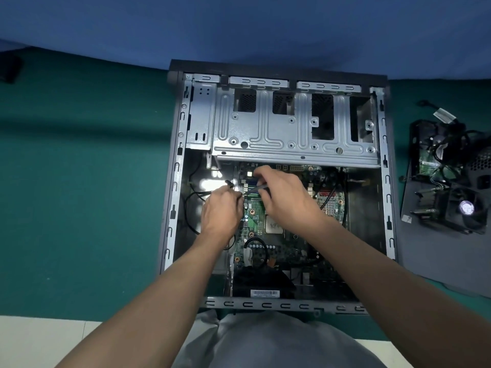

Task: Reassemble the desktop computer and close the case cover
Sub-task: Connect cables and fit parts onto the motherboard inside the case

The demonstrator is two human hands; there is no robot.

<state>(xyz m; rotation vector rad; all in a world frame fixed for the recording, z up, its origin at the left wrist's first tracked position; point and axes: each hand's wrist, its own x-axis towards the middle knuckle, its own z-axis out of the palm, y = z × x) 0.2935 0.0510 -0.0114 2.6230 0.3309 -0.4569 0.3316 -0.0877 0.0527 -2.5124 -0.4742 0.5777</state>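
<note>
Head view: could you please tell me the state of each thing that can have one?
Case, open, cover off.
Cover, flat beside the case, parts on it.
Drive cage, bays look empty.
Module, pinched by the right hand, tilted over board.
Left hand, curled at module's end, grip unclear.
Fan, out of case, on cover.

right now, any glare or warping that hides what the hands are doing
Head view: glare on the case floor beside the left hand washes out detail; the right hand and the dark strip it pinches read clearly; the wide-angle lens bows the table edge.
</note>
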